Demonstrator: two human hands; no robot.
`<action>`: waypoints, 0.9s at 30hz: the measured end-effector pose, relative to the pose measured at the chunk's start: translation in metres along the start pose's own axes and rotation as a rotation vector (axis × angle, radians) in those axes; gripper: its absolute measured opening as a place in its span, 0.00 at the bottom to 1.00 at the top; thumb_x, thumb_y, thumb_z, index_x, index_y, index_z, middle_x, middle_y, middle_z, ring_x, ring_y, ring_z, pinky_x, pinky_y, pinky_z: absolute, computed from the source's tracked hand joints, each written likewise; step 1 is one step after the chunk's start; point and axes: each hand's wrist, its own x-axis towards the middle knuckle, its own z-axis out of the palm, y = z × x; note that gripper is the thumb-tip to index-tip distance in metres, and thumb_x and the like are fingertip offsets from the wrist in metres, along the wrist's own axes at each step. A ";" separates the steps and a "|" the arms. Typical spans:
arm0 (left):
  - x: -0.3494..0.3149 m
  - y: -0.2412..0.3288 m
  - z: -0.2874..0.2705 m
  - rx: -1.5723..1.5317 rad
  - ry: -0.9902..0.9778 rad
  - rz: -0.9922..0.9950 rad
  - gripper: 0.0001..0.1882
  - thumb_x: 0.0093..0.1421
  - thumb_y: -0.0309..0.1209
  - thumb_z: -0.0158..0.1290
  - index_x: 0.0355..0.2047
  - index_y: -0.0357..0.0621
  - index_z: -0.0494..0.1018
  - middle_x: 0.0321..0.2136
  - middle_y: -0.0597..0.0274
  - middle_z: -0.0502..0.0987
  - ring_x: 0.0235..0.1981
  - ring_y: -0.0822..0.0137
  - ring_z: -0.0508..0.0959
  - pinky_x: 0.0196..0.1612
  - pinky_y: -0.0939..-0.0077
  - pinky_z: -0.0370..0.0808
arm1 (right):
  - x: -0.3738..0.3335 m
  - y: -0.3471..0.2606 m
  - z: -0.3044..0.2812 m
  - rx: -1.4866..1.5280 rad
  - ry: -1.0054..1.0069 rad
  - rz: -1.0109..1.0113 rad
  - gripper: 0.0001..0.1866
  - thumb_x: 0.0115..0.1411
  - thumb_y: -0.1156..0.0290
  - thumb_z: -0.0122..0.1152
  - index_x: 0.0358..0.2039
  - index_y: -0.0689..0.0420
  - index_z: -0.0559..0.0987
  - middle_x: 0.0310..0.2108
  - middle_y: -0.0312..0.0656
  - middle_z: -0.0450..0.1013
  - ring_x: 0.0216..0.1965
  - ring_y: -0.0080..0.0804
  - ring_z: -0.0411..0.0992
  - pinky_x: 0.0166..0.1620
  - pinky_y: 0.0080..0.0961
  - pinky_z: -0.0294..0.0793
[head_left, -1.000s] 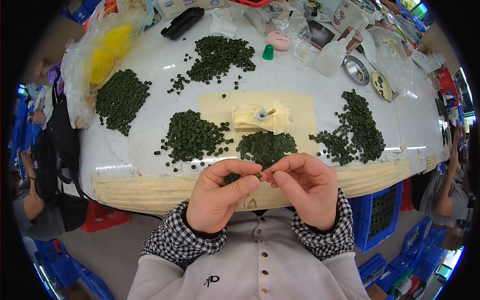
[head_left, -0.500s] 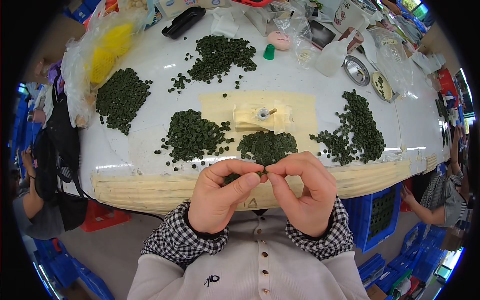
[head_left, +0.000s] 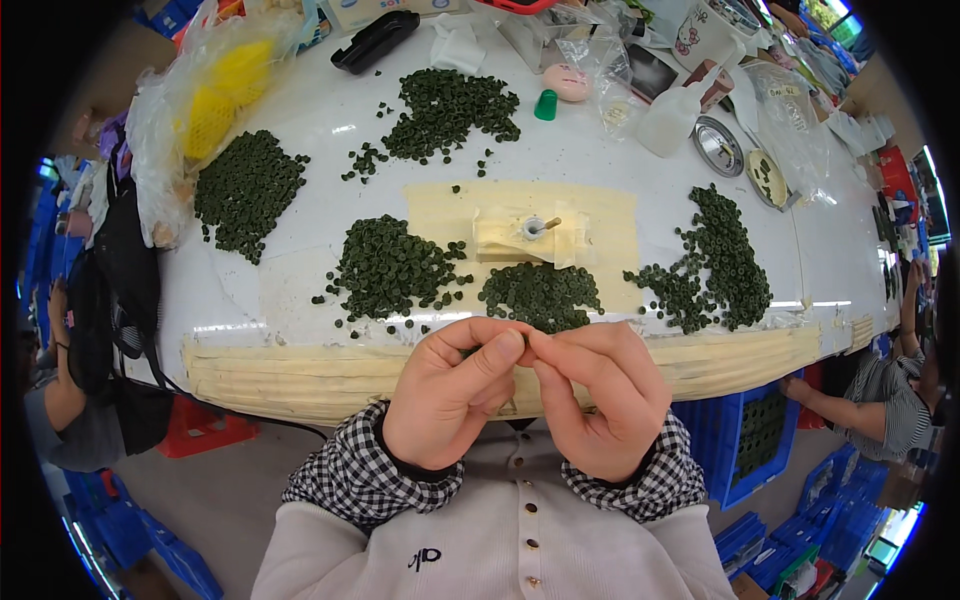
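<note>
Close together over the table's near edge, my left hand and my right hand meet at the fingertips. Both are closed in a pinch on a small dark green piece, mostly covered by the fingers. Just beyond the fingertips lies a pile of small dark green ring-like parts. Behind it, a small fixture with a short upright pin is taped to a yellowish sheet. Another heap of green parts spreads to the left of the fixture.
More green parts lie in a far pile, a left pile and a right pile. A green thimble-like cap, a white squeeze bottle and a round tin stand at the back. A blue crate sits below right.
My fingertips have closed in tighter around the small piece, and my right fingers have straightened a little. The view has shifted slightly. At right, another person's hand has moved to the blue crate.
</note>
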 end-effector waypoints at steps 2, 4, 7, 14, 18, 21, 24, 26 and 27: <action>0.001 0.002 -0.001 -0.019 -0.028 -0.030 0.08 0.62 0.30 0.49 0.37 0.39 0.74 0.27 0.65 0.76 0.15 0.83 0.57 0.18 0.87 0.54 | -0.002 0.000 0.000 -0.053 -0.003 -0.060 0.12 0.42 0.85 0.64 0.31 0.63 0.79 0.27 0.42 0.73 0.27 0.33 0.71 0.28 0.22 0.71; 0.001 0.004 -0.002 0.011 -0.063 -0.030 0.08 0.62 0.30 0.49 0.36 0.39 0.74 0.26 0.64 0.77 0.15 0.83 0.56 0.18 0.88 0.54 | 0.001 -0.001 -0.005 0.022 -0.048 -0.009 0.12 0.42 0.85 0.64 0.30 0.62 0.79 0.27 0.42 0.73 0.26 0.33 0.71 0.28 0.21 0.71; 0.001 0.012 -0.005 0.079 -0.172 -0.134 0.08 0.62 0.29 0.50 0.36 0.39 0.74 0.25 0.64 0.76 0.15 0.83 0.57 0.18 0.88 0.54 | 0.006 0.006 -0.018 0.237 -0.158 0.120 0.11 0.42 0.84 0.65 0.30 0.62 0.79 0.27 0.41 0.73 0.26 0.31 0.71 0.29 0.20 0.71; 0.002 0.009 -0.007 0.142 -0.177 -0.132 0.07 0.61 0.29 0.51 0.35 0.38 0.74 0.27 0.62 0.77 0.17 0.84 0.59 0.19 0.89 0.55 | 0.007 0.007 -0.018 0.223 -0.165 0.057 0.11 0.42 0.81 0.67 0.29 0.60 0.78 0.25 0.38 0.71 0.26 0.31 0.69 0.27 0.22 0.68; 0.001 0.010 -0.006 0.182 -0.129 -0.087 0.07 0.60 0.28 0.52 0.35 0.37 0.74 0.27 0.61 0.78 0.17 0.84 0.60 0.19 0.90 0.55 | 0.005 0.011 -0.013 0.031 -0.087 -0.096 0.12 0.40 0.78 0.69 0.29 0.59 0.78 0.24 0.37 0.70 0.25 0.32 0.68 0.26 0.23 0.68; -0.003 0.018 -0.001 0.255 -0.083 -0.090 0.06 0.59 0.27 0.52 0.35 0.37 0.74 0.28 0.61 0.78 0.18 0.85 0.62 0.19 0.90 0.57 | 0.004 0.013 -0.011 0.000 -0.086 -0.124 0.12 0.40 0.78 0.69 0.29 0.59 0.78 0.24 0.37 0.70 0.24 0.32 0.68 0.26 0.23 0.68; -0.004 0.021 0.002 0.337 -0.069 -0.071 0.06 0.59 0.26 0.52 0.35 0.35 0.75 0.29 0.61 0.79 0.21 0.84 0.67 0.23 0.91 0.62 | 0.005 0.014 -0.012 -0.022 -0.097 -0.146 0.12 0.40 0.77 0.69 0.29 0.59 0.78 0.24 0.37 0.70 0.24 0.32 0.68 0.26 0.23 0.67; -0.005 0.021 0.002 0.373 -0.068 -0.051 0.06 0.58 0.25 0.52 0.35 0.34 0.75 0.30 0.60 0.79 0.25 0.82 0.71 0.26 0.91 0.66 | 0.005 0.013 -0.013 0.017 -0.115 -0.123 0.12 0.40 0.78 0.68 0.29 0.59 0.78 0.24 0.37 0.70 0.24 0.31 0.69 0.26 0.23 0.67; -0.005 0.021 0.003 0.383 -0.064 -0.041 0.07 0.58 0.24 0.52 0.35 0.34 0.75 0.30 0.60 0.79 0.27 0.80 0.73 0.29 0.90 0.68 | 0.006 0.012 -0.013 0.036 -0.123 -0.113 0.12 0.40 0.79 0.68 0.28 0.59 0.78 0.24 0.37 0.70 0.24 0.31 0.69 0.26 0.23 0.67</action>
